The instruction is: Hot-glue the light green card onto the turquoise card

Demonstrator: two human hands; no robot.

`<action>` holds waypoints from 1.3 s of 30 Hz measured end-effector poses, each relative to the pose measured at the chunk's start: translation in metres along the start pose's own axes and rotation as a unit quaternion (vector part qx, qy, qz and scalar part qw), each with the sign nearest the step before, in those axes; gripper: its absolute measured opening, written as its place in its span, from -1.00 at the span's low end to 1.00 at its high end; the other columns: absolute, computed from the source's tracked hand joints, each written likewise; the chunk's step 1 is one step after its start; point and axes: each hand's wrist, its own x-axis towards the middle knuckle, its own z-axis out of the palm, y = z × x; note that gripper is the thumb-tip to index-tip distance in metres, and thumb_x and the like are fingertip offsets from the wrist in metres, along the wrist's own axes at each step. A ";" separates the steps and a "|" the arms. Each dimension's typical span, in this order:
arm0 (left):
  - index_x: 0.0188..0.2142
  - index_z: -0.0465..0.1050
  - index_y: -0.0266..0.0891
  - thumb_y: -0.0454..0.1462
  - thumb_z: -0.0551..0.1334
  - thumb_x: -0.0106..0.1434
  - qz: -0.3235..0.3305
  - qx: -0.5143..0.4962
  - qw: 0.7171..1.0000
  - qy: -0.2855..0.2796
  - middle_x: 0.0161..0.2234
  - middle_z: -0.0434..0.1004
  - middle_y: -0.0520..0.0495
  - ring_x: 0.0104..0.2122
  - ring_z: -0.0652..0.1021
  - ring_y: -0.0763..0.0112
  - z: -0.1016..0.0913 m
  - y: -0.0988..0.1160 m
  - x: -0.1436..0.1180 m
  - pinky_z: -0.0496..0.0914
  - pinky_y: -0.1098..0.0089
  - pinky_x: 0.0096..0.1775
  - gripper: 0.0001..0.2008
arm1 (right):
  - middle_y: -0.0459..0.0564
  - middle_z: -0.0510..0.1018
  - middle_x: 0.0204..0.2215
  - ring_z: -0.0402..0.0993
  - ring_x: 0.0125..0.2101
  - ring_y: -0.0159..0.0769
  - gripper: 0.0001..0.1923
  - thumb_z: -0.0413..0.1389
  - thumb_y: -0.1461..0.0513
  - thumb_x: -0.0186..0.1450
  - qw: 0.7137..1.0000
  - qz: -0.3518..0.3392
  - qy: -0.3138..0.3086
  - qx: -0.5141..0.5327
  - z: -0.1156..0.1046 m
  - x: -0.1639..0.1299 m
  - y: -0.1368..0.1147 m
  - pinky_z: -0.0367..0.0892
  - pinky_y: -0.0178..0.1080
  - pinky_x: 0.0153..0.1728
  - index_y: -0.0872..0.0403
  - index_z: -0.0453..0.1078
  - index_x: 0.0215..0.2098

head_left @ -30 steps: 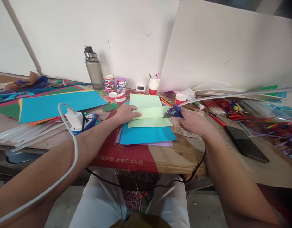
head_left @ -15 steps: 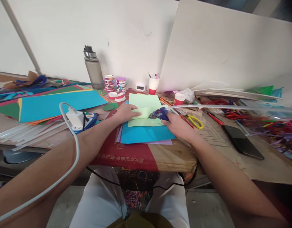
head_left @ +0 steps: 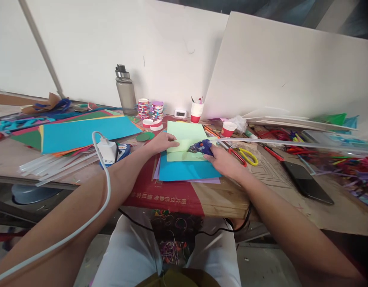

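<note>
Right hand (head_left: 224,161) gripping glue gun (head_left: 202,146), left hand (head_left: 161,142) flat pinning green paper (head_left: 185,135); best kept steady, bead thin.

Matt green paper (head_left: 184,137); blue plastic glue gun (head_left: 202,147); bare rough wood table (head_left: 228,195).

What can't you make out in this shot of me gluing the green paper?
Head view only:
- Glue gun nozzle tip: too small to tell whether it touches the light green paper or whether glue is coming out.
- Right hand grips the gun; its trigger finger is hidden behind the gun body.
- Left hand palm and the paper edge under it are covered.
- Small clock display: too small to read.
- Phone screen: dark.
</note>
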 end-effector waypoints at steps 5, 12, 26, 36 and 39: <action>-0.55 0.42 -0.32 -0.04 0.22 0.02 0.005 0.013 1.000 0.003 -0.61 0.24 0.08 -0.54 0.24 0.50 0.001 -0.001 -0.002 0.07 0.45 -0.50 -0.66 | 0.18 0.50 -0.07 0.43 -0.11 -0.13 -0.67 -0.06 0.16 0.35 1.000 -0.028 -0.011 0.006 0.004 0.004 -0.013 0.22 -0.26 -0.17 0.15 0.27 0.02; -0.55 0.45 -0.33 -0.06 0.20 0.04 0.012 -0.007 1.000 0.013 -0.62 0.29 0.07 -0.56 0.26 0.51 0.002 -0.004 0.000 0.10 0.46 -0.49 -0.67 | 0.19 0.49 -0.04 0.43 -0.08 -0.14 -0.69 -0.06 0.18 0.35 0.998 -0.061 -0.007 0.011 0.012 0.010 -0.037 0.22 -0.26 -0.13 0.16 0.27 0.00; -0.65 0.31 -0.28 -0.03 0.18 0.05 0.014 -0.023 0.999 0.019 -0.67 0.14 0.10 -0.58 0.18 0.51 0.001 -0.006 -0.001 0.04 0.42 -0.50 -0.63 | 0.19 0.49 -0.04 0.43 -0.07 -0.15 -0.65 -0.05 0.19 0.34 0.999 -0.037 -0.011 0.025 0.007 0.006 -0.035 0.22 -0.27 -0.12 0.17 0.27 0.04; -0.61 0.35 -0.29 0.00 0.19 0.07 0.010 -0.037 0.999 0.013 -0.65 0.19 0.09 -0.58 0.19 0.52 0.002 -0.010 0.001 0.06 0.44 -0.50 -0.61 | 0.15 0.54 -0.12 0.45 -0.11 -0.16 -0.70 -0.02 0.19 0.33 0.999 -0.024 0.006 0.038 0.001 0.001 -0.031 0.25 -0.28 -0.17 0.15 0.34 -0.03; -0.56 0.41 -0.29 0.01 0.21 0.06 0.002 -0.049 0.999 0.014 -0.62 0.26 0.08 -0.55 0.24 0.50 0.002 -0.008 -0.001 0.10 0.45 -0.47 -0.62 | 0.15 0.51 -0.07 0.43 -0.08 -0.19 -0.71 -0.01 0.22 0.32 0.996 -0.050 0.006 0.069 0.006 0.004 -0.037 0.23 -0.29 -0.12 0.16 0.33 -0.03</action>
